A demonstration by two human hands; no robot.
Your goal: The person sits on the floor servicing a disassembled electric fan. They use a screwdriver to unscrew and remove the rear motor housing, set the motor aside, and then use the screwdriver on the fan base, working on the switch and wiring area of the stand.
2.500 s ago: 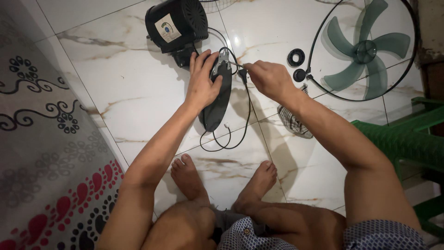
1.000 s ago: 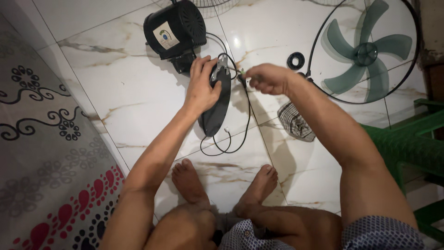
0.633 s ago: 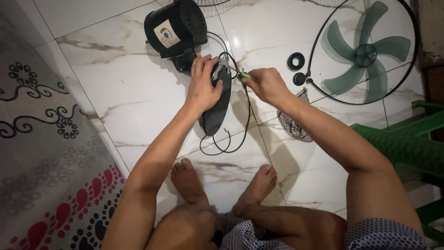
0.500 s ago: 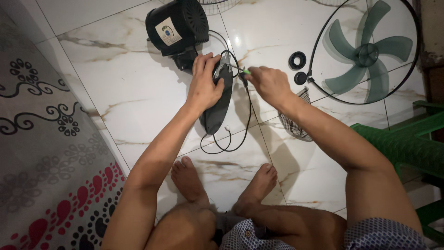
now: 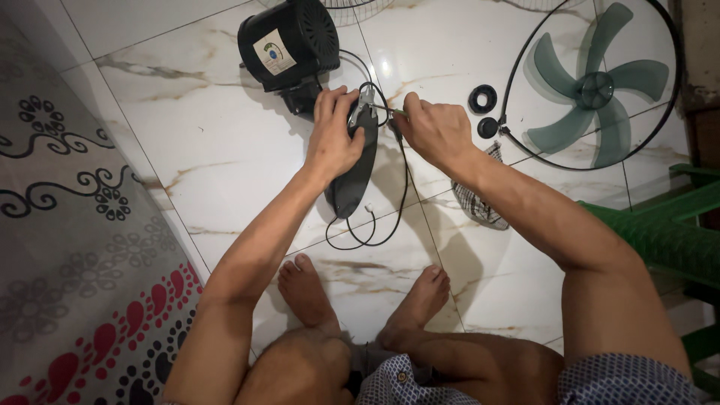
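Both hands meet: left hand (image 5: 332, 142) pins black housing (image 5: 354, 174), right hand (image 5: 435, 133) beside.

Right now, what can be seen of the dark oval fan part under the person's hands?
The dark oval fan part looks like black plastic, long and rounded, lying flat on the marble floor tile below the black motor housing. The left hand presses its upper end. A thin black cord loops beside it.

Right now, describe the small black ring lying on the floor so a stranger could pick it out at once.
Start at the green plastic fan blade lying inside its round black wire guard on the white marble-look tiled floor. Just outside the guard's left edge lies the small black ring. Unlike the solid black round cap just below it, it has an open centre showing tile.
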